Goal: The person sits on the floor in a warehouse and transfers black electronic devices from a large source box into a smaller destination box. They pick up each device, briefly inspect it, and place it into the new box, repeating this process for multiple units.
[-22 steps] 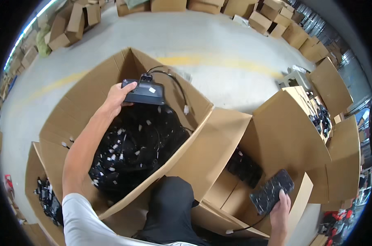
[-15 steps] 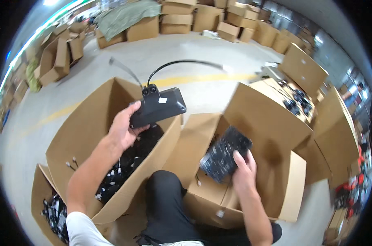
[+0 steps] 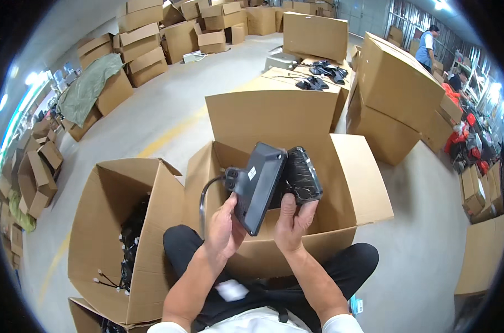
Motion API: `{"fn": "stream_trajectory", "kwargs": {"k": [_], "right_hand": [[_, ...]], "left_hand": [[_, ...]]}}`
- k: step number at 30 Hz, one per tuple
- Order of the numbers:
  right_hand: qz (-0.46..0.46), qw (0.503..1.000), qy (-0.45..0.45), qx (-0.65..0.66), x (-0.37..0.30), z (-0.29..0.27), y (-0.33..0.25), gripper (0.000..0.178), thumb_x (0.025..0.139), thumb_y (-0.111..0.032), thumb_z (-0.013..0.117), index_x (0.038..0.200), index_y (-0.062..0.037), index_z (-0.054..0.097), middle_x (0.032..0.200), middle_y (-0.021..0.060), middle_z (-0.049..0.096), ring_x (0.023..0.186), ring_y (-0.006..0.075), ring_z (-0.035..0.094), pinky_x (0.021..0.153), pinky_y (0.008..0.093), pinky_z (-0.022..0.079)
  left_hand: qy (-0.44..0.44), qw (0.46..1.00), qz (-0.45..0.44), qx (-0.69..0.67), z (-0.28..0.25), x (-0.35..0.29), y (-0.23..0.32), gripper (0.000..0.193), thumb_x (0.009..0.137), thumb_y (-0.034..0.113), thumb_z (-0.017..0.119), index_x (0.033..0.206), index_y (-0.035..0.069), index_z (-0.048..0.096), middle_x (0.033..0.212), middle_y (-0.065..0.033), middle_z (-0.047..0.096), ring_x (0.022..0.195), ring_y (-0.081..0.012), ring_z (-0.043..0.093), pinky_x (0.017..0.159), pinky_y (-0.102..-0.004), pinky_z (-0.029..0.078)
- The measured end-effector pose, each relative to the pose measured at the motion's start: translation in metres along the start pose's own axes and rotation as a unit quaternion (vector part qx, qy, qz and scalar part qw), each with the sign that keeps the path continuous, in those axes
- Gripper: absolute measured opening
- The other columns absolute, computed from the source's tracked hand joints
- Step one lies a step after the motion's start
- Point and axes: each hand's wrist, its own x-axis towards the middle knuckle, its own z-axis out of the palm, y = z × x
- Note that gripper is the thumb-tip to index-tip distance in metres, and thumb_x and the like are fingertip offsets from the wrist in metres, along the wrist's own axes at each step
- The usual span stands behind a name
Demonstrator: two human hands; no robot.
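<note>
My left hand (image 3: pixel 224 230) is closed on the lower edge of a flat black rectangular panel device (image 3: pixel 262 186). It is tilted on edge, and a black cable (image 3: pixel 202 200) curves down from its rear mount. My right hand (image 3: pixel 294 222) grips a black block wrapped in clear plastic film (image 3: pixel 303 175), just right of the panel. The two come very close; whether they touch cannot be made out. Both are over an open cardboard box (image 3: pixel 291 252) between my knees. A blurred white piece (image 3: pixel 231 289) shows over my lap.
At my left stands another open carton (image 3: pixel 96 244) holding black parts and white-tipped cables. Beyond the front box, a carton surface (image 3: pixel 288 77) bears black devices. Stacked boxes (image 3: pixel 385 100) rise at the right; a person (image 3: pixel 426 50) stands farther back.
My view has turned to the right. My hands have come together over the front box, bringing the panel device from above the left carton to beside the wrapped block.
</note>
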Motion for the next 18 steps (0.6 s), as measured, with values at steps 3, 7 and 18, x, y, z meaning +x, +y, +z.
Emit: {"fn": "stream_trajectory", "kwargs": {"k": [3,7,18], "right_hand": [[-0.133,0.973,-0.019,-0.189,0.007,-0.025,-0.004,0.045,0.106,-0.017,0.056,0.141,0.0038,0.039,0.132,0.0135,0.052,0.118,0.0220,0.052,0.104,0.0382,0.042],[0.025,0.991,0.016,-0.134,-0.017,-0.027,0.007,0.047,0.102,-0.015,0.062,0.141,0.0001,0.040,0.129,0.0107,0.054,0.117,0.0206,0.054,0.104,0.0373,0.043],[0.447,0.796,0.142,0.383,-0.065,-0.032,0.038,0.059,0.105,-0.056,0.027,0.124,-0.0095,0.057,0.115,0.0090,0.066,0.100,0.0225,0.068,0.087,0.0387,0.060]], "left_hand": [[0.089,0.994,-0.066,0.004,0.001,0.000,-0.019,0.035,0.110,0.028,0.037,0.124,0.004,0.058,0.105,-0.0110,0.070,0.087,-0.0240,0.070,0.062,-0.0413,0.059],[0.112,0.982,0.055,0.143,0.006,-0.006,-0.044,0.032,0.110,0.032,0.046,0.117,0.003,0.057,0.100,-0.0061,0.065,0.087,-0.0155,0.064,0.072,-0.0331,0.055],[0.063,0.689,0.406,0.598,-0.019,-0.057,-0.068,0.029,0.099,0.014,0.064,0.120,-0.005,0.061,0.135,-0.0217,0.057,0.123,-0.0296,0.059,0.108,-0.0384,0.044]]}}
